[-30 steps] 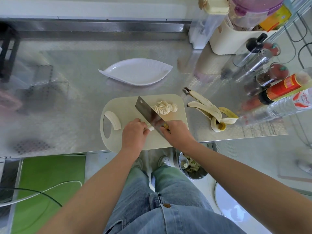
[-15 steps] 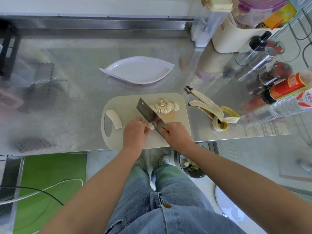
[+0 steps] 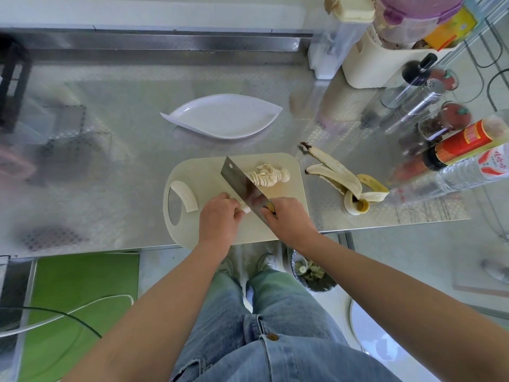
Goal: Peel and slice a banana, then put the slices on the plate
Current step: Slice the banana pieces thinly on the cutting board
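Yellow banana peel (image 3: 347,180) is off, slices (image 3: 268,176) lie piled by the cleaver (image 3: 242,186) clamped in the right hand (image 3: 289,219), left hand (image 3: 219,219) pinching a stub (image 3: 245,208); another half (image 3: 185,194) and the white plate (image 3: 223,117) wait.

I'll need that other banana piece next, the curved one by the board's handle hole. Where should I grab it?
Probably across its middle, from above: the curved banana piece lies flat on the cutting board, both long sides clear. The left hand is nearer it; the right hand holds the cleaver.
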{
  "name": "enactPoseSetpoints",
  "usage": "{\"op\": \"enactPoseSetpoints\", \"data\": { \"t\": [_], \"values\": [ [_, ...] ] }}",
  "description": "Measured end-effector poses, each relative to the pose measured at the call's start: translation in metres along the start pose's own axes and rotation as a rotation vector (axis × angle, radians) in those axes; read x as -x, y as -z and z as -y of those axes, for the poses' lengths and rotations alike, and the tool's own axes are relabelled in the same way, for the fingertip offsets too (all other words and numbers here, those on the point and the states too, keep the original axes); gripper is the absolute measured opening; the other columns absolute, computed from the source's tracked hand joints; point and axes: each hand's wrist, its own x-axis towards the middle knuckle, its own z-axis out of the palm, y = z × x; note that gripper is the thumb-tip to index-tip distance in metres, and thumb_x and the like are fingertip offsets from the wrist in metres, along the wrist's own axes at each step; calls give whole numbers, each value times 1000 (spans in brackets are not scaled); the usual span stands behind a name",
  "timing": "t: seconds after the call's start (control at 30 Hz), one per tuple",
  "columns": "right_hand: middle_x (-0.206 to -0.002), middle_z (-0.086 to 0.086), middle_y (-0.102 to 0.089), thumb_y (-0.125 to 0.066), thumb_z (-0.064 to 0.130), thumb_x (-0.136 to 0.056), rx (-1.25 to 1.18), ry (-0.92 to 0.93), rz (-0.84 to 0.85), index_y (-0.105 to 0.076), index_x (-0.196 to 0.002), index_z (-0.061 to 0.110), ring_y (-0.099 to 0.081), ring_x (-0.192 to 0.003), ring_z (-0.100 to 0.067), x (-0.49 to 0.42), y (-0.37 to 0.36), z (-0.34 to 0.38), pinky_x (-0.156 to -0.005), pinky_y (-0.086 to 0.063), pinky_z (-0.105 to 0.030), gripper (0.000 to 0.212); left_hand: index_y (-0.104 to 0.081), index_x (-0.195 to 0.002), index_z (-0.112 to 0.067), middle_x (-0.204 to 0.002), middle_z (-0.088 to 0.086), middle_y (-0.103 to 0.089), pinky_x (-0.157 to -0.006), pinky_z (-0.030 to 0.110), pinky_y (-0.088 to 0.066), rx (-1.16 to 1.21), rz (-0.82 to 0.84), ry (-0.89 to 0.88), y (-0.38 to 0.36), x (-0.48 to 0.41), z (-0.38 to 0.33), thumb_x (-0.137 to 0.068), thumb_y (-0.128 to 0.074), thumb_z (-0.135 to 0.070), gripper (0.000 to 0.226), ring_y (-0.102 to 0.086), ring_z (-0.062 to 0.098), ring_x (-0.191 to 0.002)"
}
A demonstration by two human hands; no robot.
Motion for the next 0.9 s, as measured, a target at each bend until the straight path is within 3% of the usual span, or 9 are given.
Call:
{"op": "enactPoseSetpoints", "data": {
  "t": [0.2,0.53,0.7,0.9],
  "values": [
    [-63,-7,-42,-48,26,-96,20,-8,27,-42,-66,9,-42,-61,-27,0,-4,0,-57,-29,-31,35,-74,-89,-11,-81,4,-58,-63,28,-38,4,-15,3,-2,0,0,-85,-70,-23,14,-48,18,-71],
    [-60,-4,-38,-48,25,-95,-2,-42,-4,-37,-64,12,-41,-61,-27,1,-10,-5,-57,-28,-30,35,-74,-89,-12,-81,2,-55,-63,28,-39,-10,3,15,-1,0,1,-86,-68,-27,16,-48,18,-71],
    [-70,-12,-58,-48,30,-94,-21,7,-28,-61,-81,2,-51,-63,-29,0,-7,-7,-59,-42,-37,34,-67,-100,-13,-93,5,-60,-71,33,-44,2,-2,16,2,5,3,-84,-69,-35,26,-57,25,-83],
    [-64,-11,-50,-49,29,-93,-2,24,-32,-51,-68,3,-46,-61,-30,-1,-6,-4,-56,-35,-34,36,-69,-97,-11,-92,6,-61,-70,30,-39,-32,13,21,2,4,4,-85,-67,-28,21,-57,24,-83]
  ]
}}
